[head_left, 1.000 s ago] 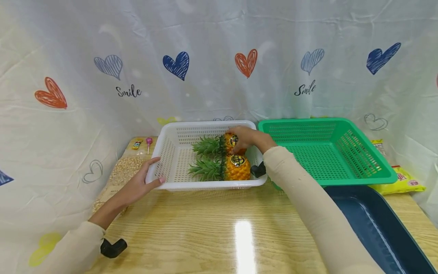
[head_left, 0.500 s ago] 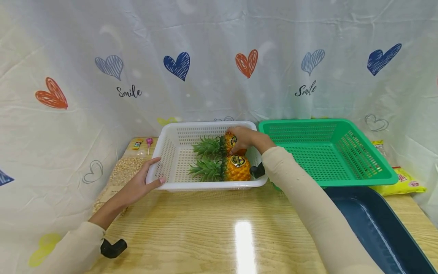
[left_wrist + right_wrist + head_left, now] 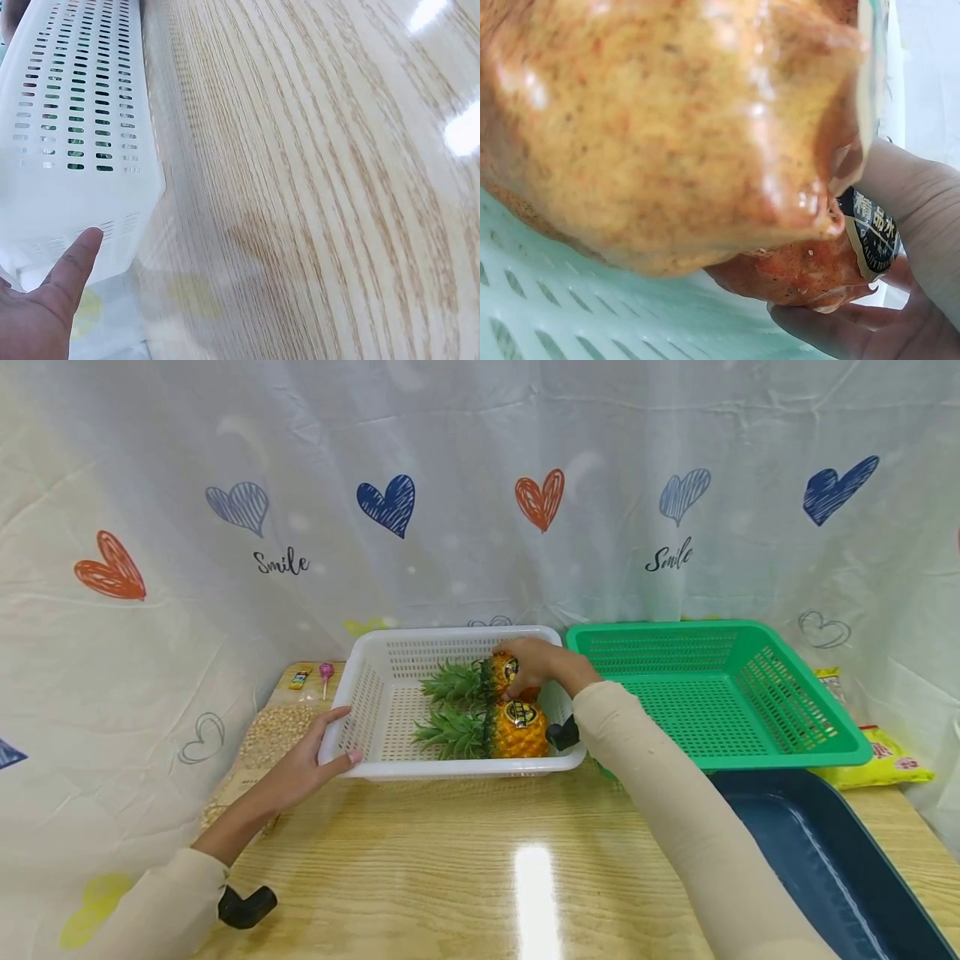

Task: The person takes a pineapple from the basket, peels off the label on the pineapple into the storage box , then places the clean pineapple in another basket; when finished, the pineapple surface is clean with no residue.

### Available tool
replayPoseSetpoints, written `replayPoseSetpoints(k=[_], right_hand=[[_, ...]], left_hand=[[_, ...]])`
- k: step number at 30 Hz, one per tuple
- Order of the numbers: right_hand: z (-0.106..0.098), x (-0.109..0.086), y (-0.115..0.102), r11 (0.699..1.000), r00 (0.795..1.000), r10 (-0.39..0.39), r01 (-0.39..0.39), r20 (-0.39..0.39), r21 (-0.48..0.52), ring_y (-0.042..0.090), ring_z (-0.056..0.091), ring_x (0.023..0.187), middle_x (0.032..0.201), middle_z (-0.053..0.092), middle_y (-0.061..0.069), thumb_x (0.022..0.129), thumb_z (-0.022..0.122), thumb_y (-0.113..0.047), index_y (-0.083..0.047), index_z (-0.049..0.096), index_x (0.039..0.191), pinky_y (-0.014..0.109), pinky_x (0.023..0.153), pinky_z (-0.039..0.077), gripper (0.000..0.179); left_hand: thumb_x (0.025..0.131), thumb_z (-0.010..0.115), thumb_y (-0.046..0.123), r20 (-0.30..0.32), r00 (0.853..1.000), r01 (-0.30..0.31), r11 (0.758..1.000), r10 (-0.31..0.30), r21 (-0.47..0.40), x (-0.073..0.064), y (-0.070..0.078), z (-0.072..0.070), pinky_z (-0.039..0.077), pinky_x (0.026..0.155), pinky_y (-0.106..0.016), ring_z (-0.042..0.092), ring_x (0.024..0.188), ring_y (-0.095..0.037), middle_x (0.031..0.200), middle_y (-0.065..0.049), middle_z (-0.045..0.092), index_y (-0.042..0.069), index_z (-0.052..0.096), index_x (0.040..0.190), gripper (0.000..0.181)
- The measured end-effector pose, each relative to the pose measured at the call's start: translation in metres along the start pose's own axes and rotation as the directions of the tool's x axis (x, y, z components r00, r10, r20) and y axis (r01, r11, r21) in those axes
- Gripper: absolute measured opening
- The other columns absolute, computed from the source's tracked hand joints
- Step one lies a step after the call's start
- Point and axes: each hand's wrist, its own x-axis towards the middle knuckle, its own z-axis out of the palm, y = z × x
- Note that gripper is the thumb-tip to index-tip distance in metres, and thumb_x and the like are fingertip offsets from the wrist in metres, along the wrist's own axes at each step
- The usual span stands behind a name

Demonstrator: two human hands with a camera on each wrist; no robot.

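Two orange pineapples lie side by side in a white slotted basket (image 3: 450, 767), their green crowns pointing left. My right hand (image 3: 536, 662) reaches in from the right and grips the far pineapple (image 3: 501, 675) round its body. In the right wrist view, that pineapple (image 3: 780, 274) shows a black sticker beside my fingers. The near pineapple (image 3: 521, 742), with its own black and yellow label, fills most of that view. At the basket's left end, my left hand (image 3: 318, 756) holds the front corner, thumb on the front and fingers on the left rim.
To the right stands a green slotted basket (image 3: 675, 764), with a dark blue tray (image 3: 810, 852) in front of it. Yellow packaging (image 3: 873, 764) lies beyond. Left of the white basket are a bag of kernels (image 3: 273, 735), a pink lollipop (image 3: 326, 670) and a small wrapped item (image 3: 300, 678).
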Motion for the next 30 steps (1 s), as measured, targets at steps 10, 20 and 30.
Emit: replayPoseSetpoints(k=[10,20,30], right_hand=[[-0.0014,0.0013,-0.0033,1.0,0.999,0.03,-0.03,0.03,0.0,0.035,0.032,0.148,0.162,0.031,0.013,0.085,0.082,-0.032,-0.012,0.031,0.158,0.052,0.116,0.034,0.091],[-0.0014,0.005,-0.0051,0.998,0.998,0.011,-0.007,0.065,-0.06,0.035,0.032,0.148,0.162,0.031,0.014,0.088,0.08,-0.031,-0.016,0.028,0.16,0.051,0.115,0.035,0.09],[-0.0045,0.0026,-0.0056,1.0,0.998,0.012,-0.011,0.064,-0.019,0.034,0.038,0.144,0.161,0.033,0.013,0.087,0.081,-0.028,-0.017,0.034,0.157,0.05,0.111,0.04,0.084]], left_hand=[[0.103,0.058,0.034,0.002,1.0,-0.001,1.0,0.001,0.003,0.0008,-0.0003,-0.0003,0.038,0.105,-0.063,0.038,0.14,-0.049,0.157,-0.03,0.028,0.014,0.006,0.161,0.081],[0.103,0.059,0.032,0.007,1.0,-0.007,1.0,0.007,-0.001,0.0012,-0.0018,0.0005,0.04,0.104,-0.062,0.039,0.139,-0.049,0.156,-0.03,0.028,0.013,0.006,0.161,0.08],[0.103,0.058,0.036,0.011,1.0,0.015,1.0,-0.014,-0.008,0.0006,-0.0006,-0.0013,0.04,0.104,-0.062,0.04,0.139,-0.048,0.156,-0.029,0.031,0.017,0.006,0.161,0.081]])
